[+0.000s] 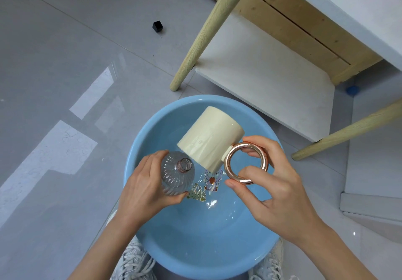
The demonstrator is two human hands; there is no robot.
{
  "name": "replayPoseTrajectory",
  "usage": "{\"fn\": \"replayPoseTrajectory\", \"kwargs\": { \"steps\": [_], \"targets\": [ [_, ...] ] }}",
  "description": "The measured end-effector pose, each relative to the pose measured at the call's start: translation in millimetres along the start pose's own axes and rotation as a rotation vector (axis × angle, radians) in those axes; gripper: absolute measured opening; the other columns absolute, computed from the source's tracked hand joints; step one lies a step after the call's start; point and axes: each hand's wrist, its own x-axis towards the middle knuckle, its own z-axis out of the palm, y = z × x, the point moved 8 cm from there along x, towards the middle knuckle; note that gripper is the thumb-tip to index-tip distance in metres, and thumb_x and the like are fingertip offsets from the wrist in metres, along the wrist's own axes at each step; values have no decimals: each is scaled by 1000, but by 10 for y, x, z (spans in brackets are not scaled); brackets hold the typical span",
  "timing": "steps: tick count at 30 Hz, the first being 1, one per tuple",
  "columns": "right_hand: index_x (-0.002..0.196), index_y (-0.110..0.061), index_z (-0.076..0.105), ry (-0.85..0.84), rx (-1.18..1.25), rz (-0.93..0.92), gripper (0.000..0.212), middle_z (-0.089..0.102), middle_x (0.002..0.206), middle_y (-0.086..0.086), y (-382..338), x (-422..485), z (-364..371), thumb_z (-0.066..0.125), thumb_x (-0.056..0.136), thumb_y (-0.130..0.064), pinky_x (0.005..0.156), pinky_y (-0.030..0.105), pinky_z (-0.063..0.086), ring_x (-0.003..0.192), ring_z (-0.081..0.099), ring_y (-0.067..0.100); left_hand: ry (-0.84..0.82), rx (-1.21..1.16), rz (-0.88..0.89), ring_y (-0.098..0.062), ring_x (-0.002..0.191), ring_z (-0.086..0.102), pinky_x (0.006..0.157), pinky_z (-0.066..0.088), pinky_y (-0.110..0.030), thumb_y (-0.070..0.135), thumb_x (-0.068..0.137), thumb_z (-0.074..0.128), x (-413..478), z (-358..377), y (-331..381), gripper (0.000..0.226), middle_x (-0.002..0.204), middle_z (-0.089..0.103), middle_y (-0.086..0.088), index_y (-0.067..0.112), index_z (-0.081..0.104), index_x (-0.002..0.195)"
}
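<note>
- Head view: a blue basin (195, 240) sits at the lower centre of the frame on a glossy grey tiled floor (65, 62), with shallow water and a cartoon print at its bottom.
- The left hand (141, 184) curls round a clear ribbed bottle (177, 177), uncapped and neck up, over the basin's left half.
- The right hand (274, 184) pinches the copper ring handle (247, 163) of a cream mug (212, 136). The mug is at frame centre, tilted mouth-down, with its rim just beside the bottle's neck.
- Upper right: pale wooden legs (208, 29) and a white shelf (261, 79).
- A black cube (157, 26) lies on the floor, upper centre.
- White shoes (134, 262) flank the basin's bottom edge.
</note>
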Motion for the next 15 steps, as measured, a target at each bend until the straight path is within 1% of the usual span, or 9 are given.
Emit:
{"fn": "replayPoseTrajectory", "kwargs": {
  "steps": [2,4,6,8,9,10,12,13,15],
  "targets": [
    [67,-7,65,35,20,56,30,52,117,14,99,-7,-19,65,87,-29,92,32,47,105,56,19,2,2,4,-15,101,46,82,35,-24,46,41,90,-2,-1,1,97,108,62,-6,7,47,120],
    [67,-9,66,77,50,157,30,53,114,10,252,-20,-17,65,86,-32,92,27,45,103,58,19,1,-2,2,-15,101,46,82,35,-24,44,41,92,-3,2,3,98,108,62,-7,6,48,120],
    [68,-12,67,104,81,294,26,54,108,6,450,-50,15,69,83,-34,90,17,42,98,59,13,-10,2,-5,-17,103,46,84,35,-24,44,41,92,-3,20,-10,100,111,62,-9,4,49,122],
    [67,-23,67,111,122,435,18,56,104,1,669,-110,75,75,80,-31,85,8,38,92,59,4,-25,22,-15,-19,105,46,87,35,-25,46,43,90,-3,48,-37,104,114,61,-10,0,47,127],
    [66,-29,65,108,149,506,18,56,102,0,779,-153,118,76,80,-29,83,7,39,90,60,3,-29,32,-16,-20,106,46,88,35,-26,49,47,88,-1,60,-50,105,115,60,-11,-1,46,129],
    [65,-33,63,99,171,568,20,57,101,-2,883,-199,168,76,79,-28,83,9,41,91,61,5,-29,42,-16,-21,105,46,89,35,-27,55,52,82,-3,65,-59,104,114,59,-11,-2,44,131],
    [64,-34,63,52,186,655,21,57,100,-3,1057,-277,280,75,79,-25,85,17,47,90,61,4,-27,65,-16,-23,100,46,87,36,-28,64,58,65,2,63,-60,102,110,57,-11,-3,44,132],
    [64,-35,63,17,191,679,22,56,100,-4,1117,-308,341,76,79,-24,85,17,48,89,61,1,-30,70,-7,-23,98,47,85,37,-28,66,59,60,6,64,-50,102,108,57,-11,-3,44,132],
    [66,-36,63,-39,175,684,24,54,97,-8,1206,-371,452,77,79,-21,85,11,45,87,60,-1,-34,75,16,-22,95,46,83,37,-27,66,59,60,10,68,-25,99,107,56,-10,-2,47,130]
  ]
}}
